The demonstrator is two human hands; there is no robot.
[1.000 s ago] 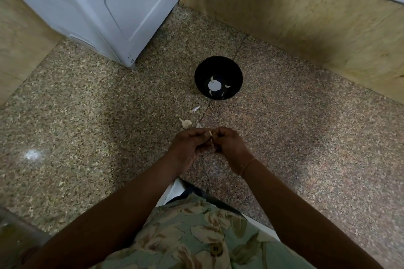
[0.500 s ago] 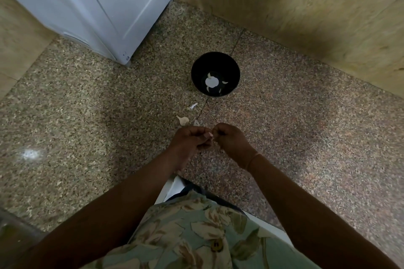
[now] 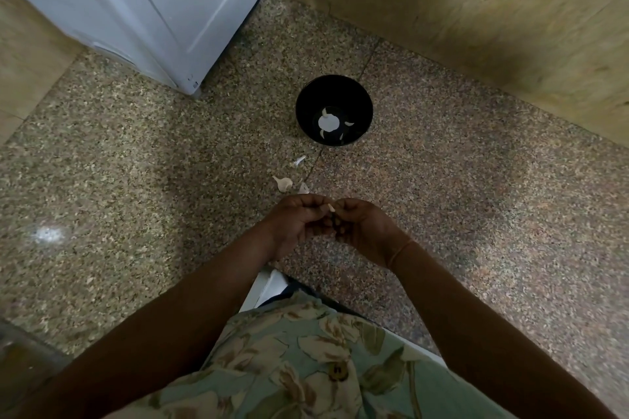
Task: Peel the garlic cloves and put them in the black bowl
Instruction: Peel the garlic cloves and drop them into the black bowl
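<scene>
Both forearms are angling inward above the speckled floor [image 3: 476,197], which is extending bare toward 3 and 9 o'clock of the hands. The left hand [image 3: 296,224] and right hand [image 3: 364,231] are meeting fingertip to fingertip, fingers curled, together pinching a small pale garlic clove [image 3: 331,207]. Pale garlic bits [image 3: 284,183] are lying just beyond at 11 o'clock. The black bowl [image 3: 306,102] is standing farther off at 12 o'clock, holding pale pieces [image 3: 329,122]. A white appliance [image 3: 153,10] is bounding 10 o'clock, and a wall [image 3: 476,10] is closing 1 o'clock.
</scene>
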